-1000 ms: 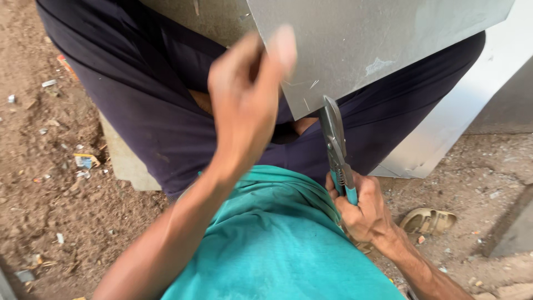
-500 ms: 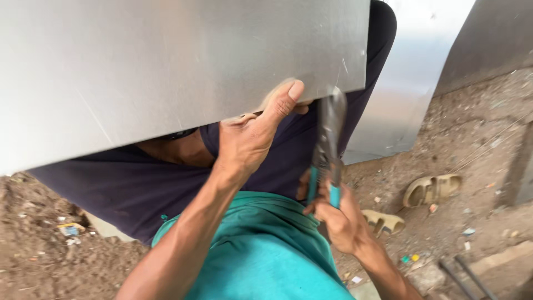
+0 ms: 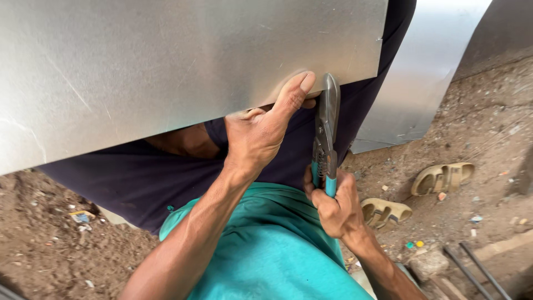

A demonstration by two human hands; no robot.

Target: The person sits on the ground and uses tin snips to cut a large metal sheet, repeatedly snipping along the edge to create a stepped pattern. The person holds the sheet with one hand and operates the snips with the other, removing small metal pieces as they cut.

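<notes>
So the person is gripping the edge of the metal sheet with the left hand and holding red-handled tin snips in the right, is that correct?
Not quite: the handles of the tin snips are teal, not red, as the head view shows. The rest holds: the left hand grips the lower edge of the metal sheet, and the right hand holds the snips by their handles, blades at that edge.

Soft, even daylight falls from above, bright but without hard sun. The metal sheet [image 3: 166, 72] I hold gives back a dull, milky sheen, palest toward its left end, with no sharp glare. Beneath it my lap sits in deep shade. My left hand [image 3: 261, 130] and the snips [image 3: 326, 133] are sharp; the dirt ground [image 3: 488, 166] at the right is softer. Straight lines bow slightly near the edges.
</notes>
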